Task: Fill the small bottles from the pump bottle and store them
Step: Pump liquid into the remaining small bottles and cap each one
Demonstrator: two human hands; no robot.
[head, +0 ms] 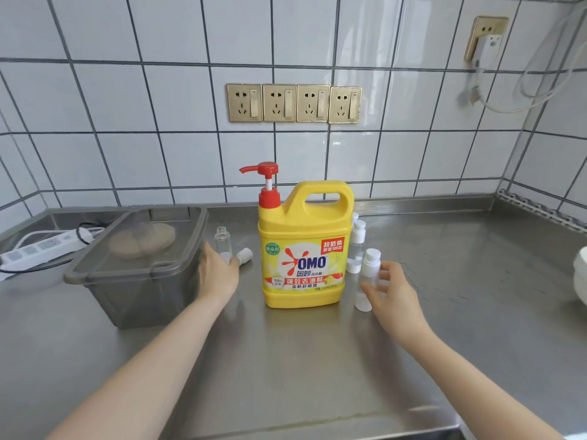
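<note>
A yellow pump bottle [305, 249] with a red pump head [265, 173] stands upright mid-counter. To its left stands a small clear bottle without a cap [221, 239], and a white cap [245, 255] lies beside it. My left hand [217, 276] reaches there with straight fingers, its tips at the open bottle's base. Right of the pump bottle, my right hand [392, 293] curls thumb and fingers round a small capped bottle [370, 268]. Two more small capped bottles [357, 238] stand behind it, partly hidden by the pump bottle.
A grey translucent lidded box [95, 274] sits at the left on the steel counter [286, 360], touching my left wrist. A white power strip [41, 249] lies behind it. White bowls [581, 274] show at the right edge. Sockets line the tiled wall.
</note>
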